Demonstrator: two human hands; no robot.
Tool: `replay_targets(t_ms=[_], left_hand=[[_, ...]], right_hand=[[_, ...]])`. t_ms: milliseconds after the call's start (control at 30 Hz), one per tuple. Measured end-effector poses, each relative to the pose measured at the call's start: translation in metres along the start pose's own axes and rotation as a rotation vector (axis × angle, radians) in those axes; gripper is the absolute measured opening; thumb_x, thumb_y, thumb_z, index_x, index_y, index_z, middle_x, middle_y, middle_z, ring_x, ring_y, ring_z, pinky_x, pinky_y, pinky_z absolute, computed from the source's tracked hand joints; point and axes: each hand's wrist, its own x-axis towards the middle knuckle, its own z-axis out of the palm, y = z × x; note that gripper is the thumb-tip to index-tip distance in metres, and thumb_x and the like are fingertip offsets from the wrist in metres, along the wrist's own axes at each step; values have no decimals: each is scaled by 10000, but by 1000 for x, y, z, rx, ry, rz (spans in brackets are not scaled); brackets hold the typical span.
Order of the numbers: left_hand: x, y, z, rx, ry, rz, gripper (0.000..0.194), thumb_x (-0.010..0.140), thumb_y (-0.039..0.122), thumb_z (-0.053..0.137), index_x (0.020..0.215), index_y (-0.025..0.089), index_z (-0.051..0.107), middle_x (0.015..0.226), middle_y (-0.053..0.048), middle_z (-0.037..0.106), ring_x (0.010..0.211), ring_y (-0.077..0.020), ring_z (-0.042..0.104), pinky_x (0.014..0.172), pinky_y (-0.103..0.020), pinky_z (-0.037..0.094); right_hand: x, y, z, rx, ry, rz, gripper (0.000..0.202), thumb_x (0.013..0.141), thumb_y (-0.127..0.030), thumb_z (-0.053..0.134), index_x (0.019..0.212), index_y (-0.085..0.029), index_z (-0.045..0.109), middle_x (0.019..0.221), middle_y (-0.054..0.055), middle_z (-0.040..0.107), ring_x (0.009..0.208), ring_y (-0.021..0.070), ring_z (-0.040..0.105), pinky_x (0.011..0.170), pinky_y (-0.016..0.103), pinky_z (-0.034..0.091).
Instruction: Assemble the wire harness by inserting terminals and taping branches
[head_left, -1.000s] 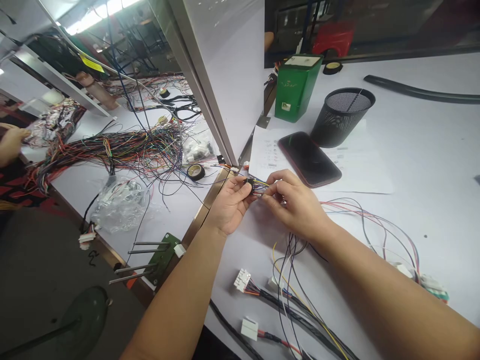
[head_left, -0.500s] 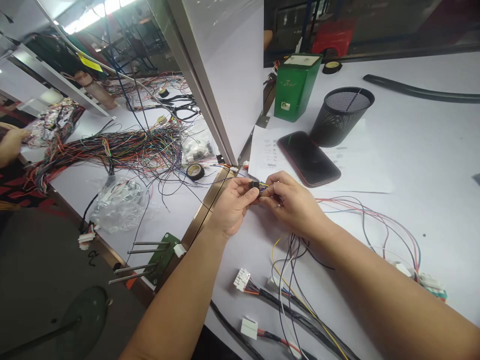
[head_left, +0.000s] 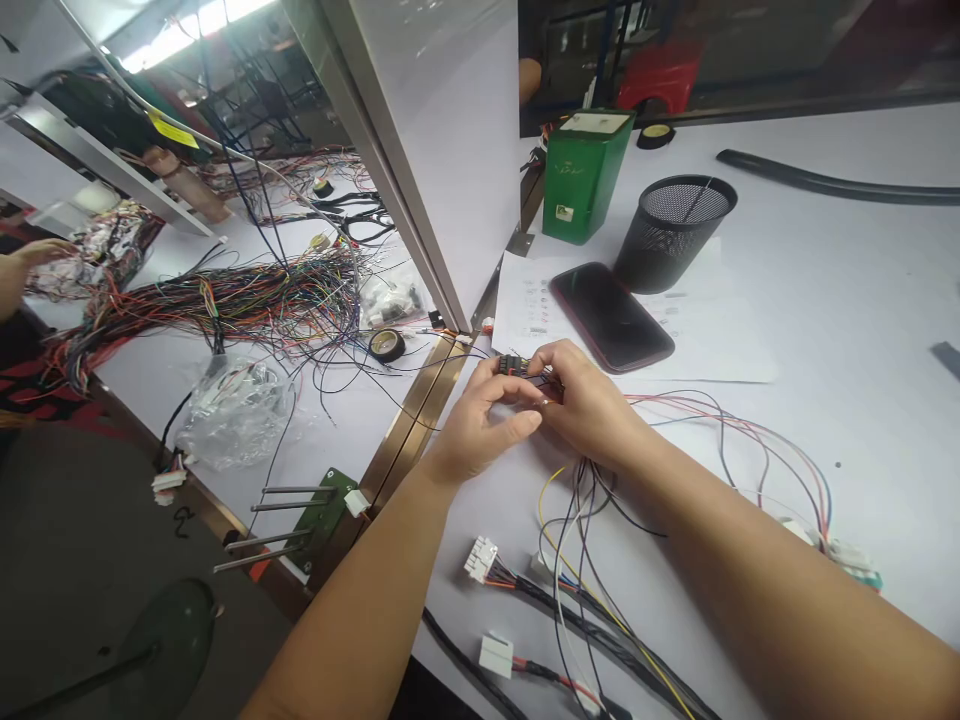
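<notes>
A small black connector housing (head_left: 511,366) sits at the fingers of my left hand (head_left: 476,425). The thumb is lifted off it, and the index finger reaches across toward my right fingertips. My right hand (head_left: 589,405) is closed in a pinch on thin wires (head_left: 537,374) at the connector's right side; its fingertips partly hide them. A small light-coloured wire tip (head_left: 545,402) shows between the two hands. Loose black, white and yellow wires (head_left: 581,500) hang below my right hand onto the white table.
A phone (head_left: 611,318) lies on printed paper (head_left: 517,290) beside a black mesh cup (head_left: 679,235) and a green box (head_left: 585,180). White connectors (head_left: 480,560) on cables lie in front. Left are a wire bundle (head_left: 247,300), a green board with metal rods (head_left: 319,515) and another person's hand (head_left: 30,265).
My left thumb has come off the connector and the index finger has stretched toward my right hand. More of the connector shows. The camera view has shifted slightly.
</notes>
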Motion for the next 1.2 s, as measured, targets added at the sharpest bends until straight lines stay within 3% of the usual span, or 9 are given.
replay_targets(t_ms=[133, 267, 400, 567, 633, 733, 900, 1200], left_hand=[[2, -3, 0, -1, 72, -4, 52, 765, 239, 727, 802, 203, 732, 1004, -55, 552, 995, -188, 535, 959, -305, 394], [8, -16, -3, -321, 187, -125, 148, 819, 323, 679, 798, 177, 679, 823, -25, 598, 821, -145, 558, 819, -288, 441], [9, -19, -7, -485, 199, -175, 125, 811, 284, 696, 805, 162, 669, 805, -30, 632, 781, -132, 578, 783, -282, 454], [11, -14, -7, -553, 188, -182, 225, 849, 375, 642, 858, 154, 685, 860, -60, 662, 811, -154, 615, 744, -287, 482], [12, -14, -8, -578, 204, -204, 169, 822, 307, 681, 918, 170, 661, 876, -46, 672, 805, -144, 628, 723, -269, 487], [14, -14, -10, -595, 227, -231, 231, 771, 185, 721, 974, 193, 611, 841, -14, 676, 765, -121, 637, 709, -244, 488], [15, -12, -11, -615, 262, -302, 276, 797, 164, 687, 1060, 181, 603, 857, -18, 660, 733, -104, 619, 646, -215, 482], [15, -13, -14, -616, 217, -327, 241, 837, 158, 642, 1077, 162, 668, 946, -54, 661, 737, -97, 600, 655, -218, 493]], right_hand=[[-1, -2, -1, 11, -13, -14, 219, 743, -141, 595, 926, -221, 504, 932, 20, 545, 728, 150, 528, 629, 270, 428], [-1, -5, -1, 87, -24, -119, 116, 803, -180, 605, 902, -221, 560, 979, 41, 564, 810, 165, 552, 694, 289, 455], [-1, -6, -2, 134, 47, -112, 34, 841, -204, 608, 845, -225, 635, 951, 33, 590, 832, 161, 573, 700, 286, 454], [-3, -4, -3, 159, 91, -95, 54, 816, -193, 620, 774, -218, 642, 926, 25, 593, 828, 161, 571, 698, 293, 451], [-3, -4, -4, 172, 94, -64, 80, 794, -186, 620, 717, -209, 618, 919, 27, 594, 809, 163, 569, 664, 290, 446], [-3, -6, -5, 172, 88, -18, 118, 757, -159, 606, 653, -205, 573, 913, 28, 608, 801, 165, 569, 635, 285, 438], [-3, -10, -5, 142, 77, 10, 145, 722, -122, 567, 614, -210, 528, 896, 21, 629, 785, 168, 579, 649, 294, 436], [-3, -7, -3, 127, 44, -2, 113, 696, -141, 586, 607, -207, 562, 873, 14, 631, 738, 157, 584, 647, 281, 440]])
